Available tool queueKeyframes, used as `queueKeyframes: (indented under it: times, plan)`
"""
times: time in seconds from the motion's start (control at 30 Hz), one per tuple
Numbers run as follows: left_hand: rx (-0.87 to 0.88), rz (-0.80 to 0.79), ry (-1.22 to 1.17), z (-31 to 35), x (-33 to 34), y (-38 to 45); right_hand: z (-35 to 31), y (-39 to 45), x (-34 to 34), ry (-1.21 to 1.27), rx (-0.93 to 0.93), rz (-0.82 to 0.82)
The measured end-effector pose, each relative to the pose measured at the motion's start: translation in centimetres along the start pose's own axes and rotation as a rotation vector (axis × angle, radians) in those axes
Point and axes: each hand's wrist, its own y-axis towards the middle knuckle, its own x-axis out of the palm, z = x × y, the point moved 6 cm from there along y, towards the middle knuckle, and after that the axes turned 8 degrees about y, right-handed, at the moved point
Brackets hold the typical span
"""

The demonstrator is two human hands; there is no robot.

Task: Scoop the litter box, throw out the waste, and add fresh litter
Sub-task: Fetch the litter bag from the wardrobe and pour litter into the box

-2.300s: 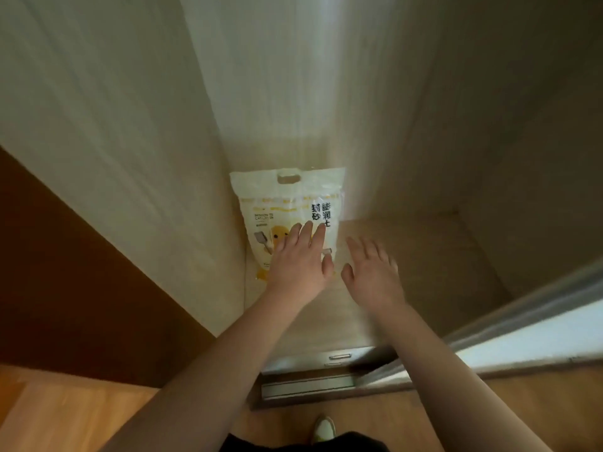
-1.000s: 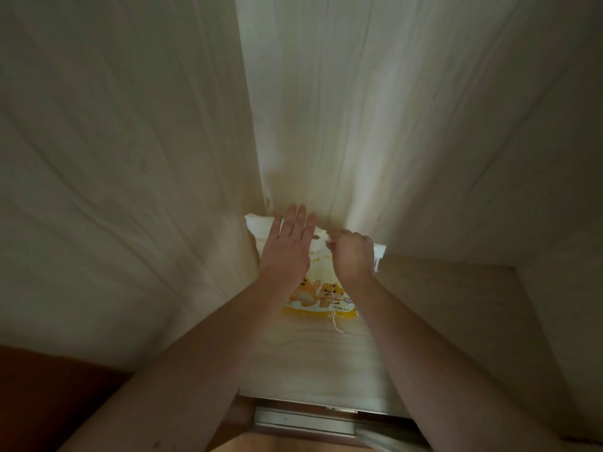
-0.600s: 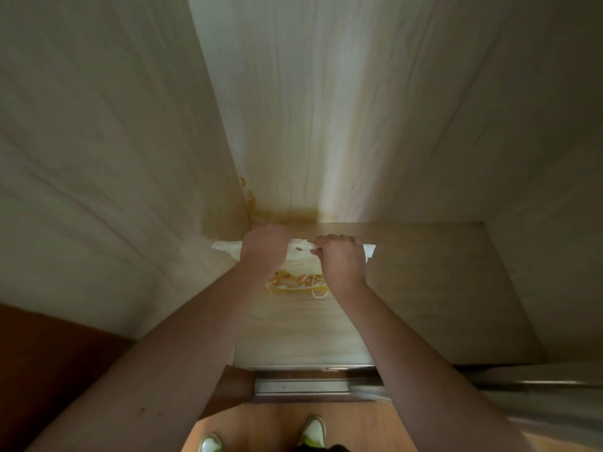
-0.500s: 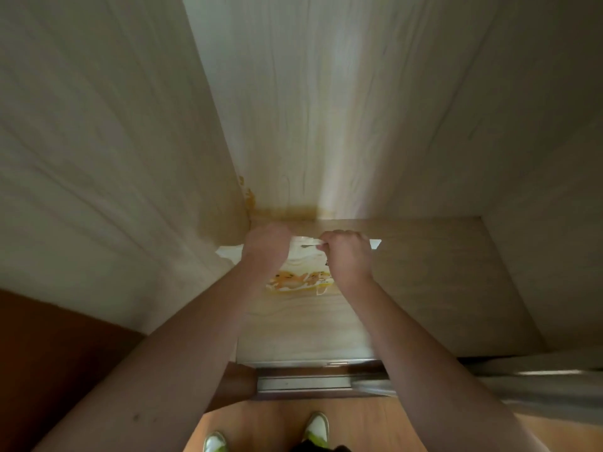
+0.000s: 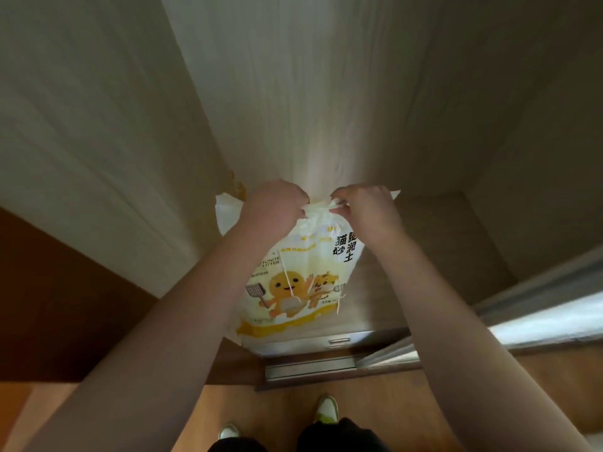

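Gripping the litter bag by its bunched top, left hand and right hand have raised it off the cabinet floor, so fresh litter is coming out.

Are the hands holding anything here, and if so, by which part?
Yes. Both the left hand and the right hand grip the cat litter bag by its bunched top edge, one at each side, with the bag hanging below them.
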Motion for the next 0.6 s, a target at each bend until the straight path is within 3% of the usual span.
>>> queueKeyframes:
  times: [0.17,0.4,0.6]
  plan:
    - [0.109,-0.053,-0.067,2.7,-2.9,-2.6,-1.8,-3.1,-3.9,0.079,0.136,-0.057]
    - [0.272,-0.043,-0.070,4.2,-7.1,-6.7,-5.8,-8.2,-7.9,-0.007,0.287,-0.083]
    - [0.400,0.053,-0.016,5.8,-8.7,-11.9,-10.6,-14.4,-9.1,-0.139,0.383,0.117]
